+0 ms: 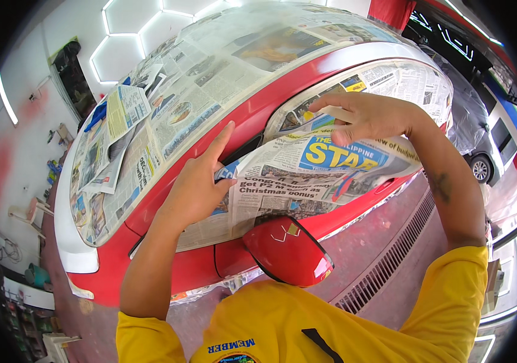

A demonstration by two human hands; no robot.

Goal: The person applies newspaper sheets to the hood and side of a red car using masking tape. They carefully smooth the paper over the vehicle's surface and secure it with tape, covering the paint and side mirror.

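Note:
A printed newspaper sheet with a blue banner spans the front side window of a red car. My left hand is at its left edge, thumb on the paper and index finger stretched up along the red window pillar; the other fingers are mostly hidden. Higher up, my right hand grips the sheet's upper edge between thumb and fingers, and the paper curls beneath it. The red side mirror juts out below the sheet, partly overlapping its lower edge.
Taped newspaper covers the windshield and rear side window. Loose newspaper sheets lie at the windshield's left. A floor drain grate runs beside the car. Another car under clear plastic stands at right; a small stool is at left.

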